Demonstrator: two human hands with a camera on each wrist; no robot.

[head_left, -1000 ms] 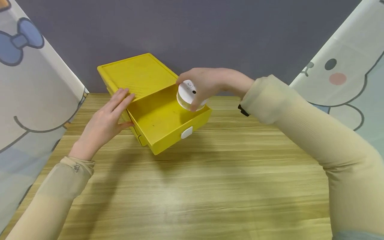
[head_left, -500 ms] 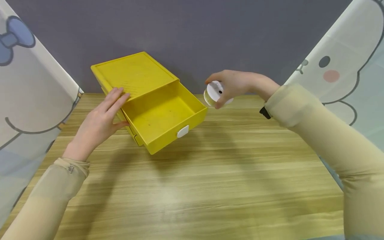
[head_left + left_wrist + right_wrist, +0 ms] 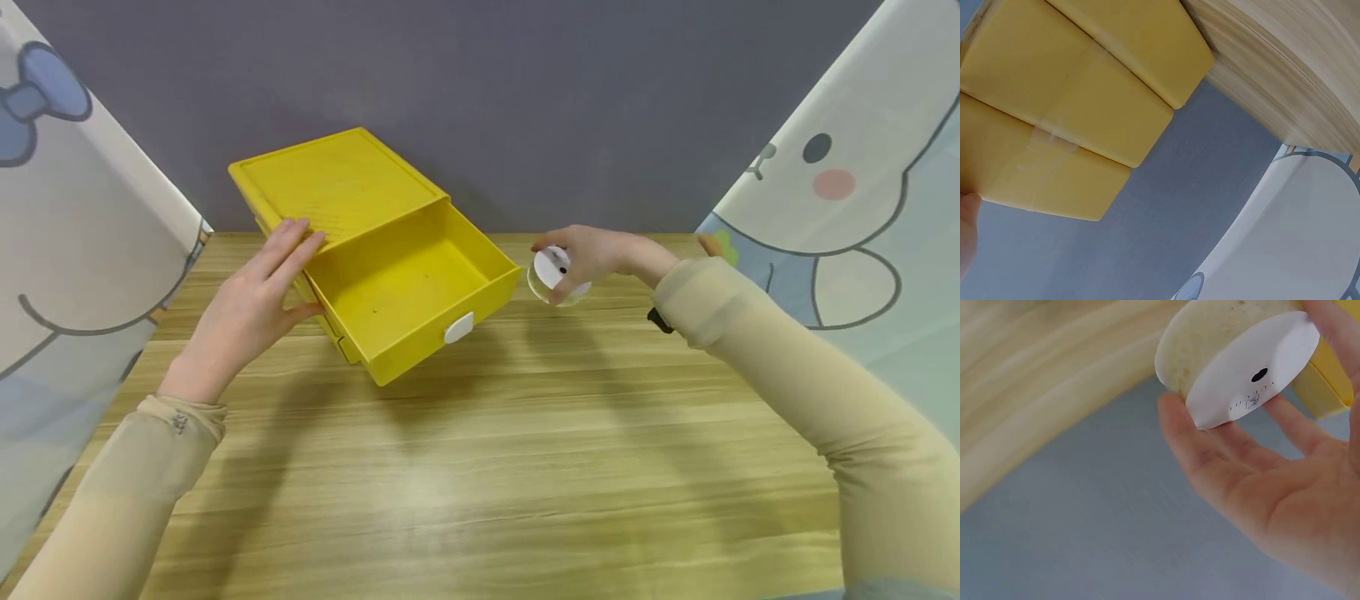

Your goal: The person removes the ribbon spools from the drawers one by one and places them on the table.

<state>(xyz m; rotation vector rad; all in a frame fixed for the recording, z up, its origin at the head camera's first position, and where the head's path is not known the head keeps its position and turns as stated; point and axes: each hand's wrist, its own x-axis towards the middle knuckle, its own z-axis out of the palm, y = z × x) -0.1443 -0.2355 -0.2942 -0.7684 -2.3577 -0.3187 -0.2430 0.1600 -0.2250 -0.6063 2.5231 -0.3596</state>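
In the head view, my right hand [image 3: 596, 254] holds a ribbon spool [image 3: 549, 263] right of the yellow drawer unit [image 3: 341, 183], close over the tabletop. Pale cream ribbon is wound between two white discs; one disc [image 3: 1238, 378] has a dark centre hole and small print in the right wrist view. Fingers and thumb grip the spool across its discs. My left hand [image 3: 243, 317] rests on the unit's front left corner, fingers on top and thumb against the side. The top drawer [image 3: 420, 350] is pulled out, with a white knob [image 3: 459, 328] on its front and bare yellow inside.
The wood-grain table [image 3: 465, 467] runs up to a grey back wall [image 3: 525, 100]. Cartoon-print cloths [image 3: 112, 225] hang at both sides. In the left wrist view, the unit's side [image 3: 1072, 81] shows stacked yellow sections with clear tape across them.
My right hand has carried the ribbon spool from over the open drawer out to the right, then down towards the table. My left hand has stayed on the drawer unit.
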